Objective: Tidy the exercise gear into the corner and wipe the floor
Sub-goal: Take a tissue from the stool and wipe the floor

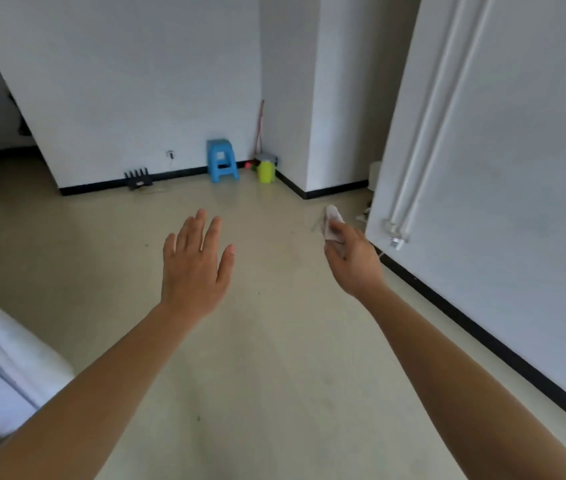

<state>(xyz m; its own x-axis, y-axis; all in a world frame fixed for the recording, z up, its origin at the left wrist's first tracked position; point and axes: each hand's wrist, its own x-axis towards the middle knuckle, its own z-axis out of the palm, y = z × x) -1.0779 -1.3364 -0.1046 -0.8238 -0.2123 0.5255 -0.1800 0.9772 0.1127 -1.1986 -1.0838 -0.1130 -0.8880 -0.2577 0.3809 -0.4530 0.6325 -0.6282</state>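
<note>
Head view: gripping white cloth [330, 221] in right hand [352, 261], left hand [193, 268] wide.
Press flat on floor [274, 358] beneath right hand; overlap strokes.

A crumpled white cloth [330, 224] sits pinched in the right hand [356, 263] above the floor [274, 375].

smooth beige floor [274, 341], glossy blue plastic stool [221, 161], white cloth [331, 223]

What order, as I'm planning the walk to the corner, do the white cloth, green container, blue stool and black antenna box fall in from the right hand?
1. white cloth, pinched in the right hand
2. green container, in the far corner
3. blue stool, just left of it
4. black antenna box, farther left along the wall
</note>
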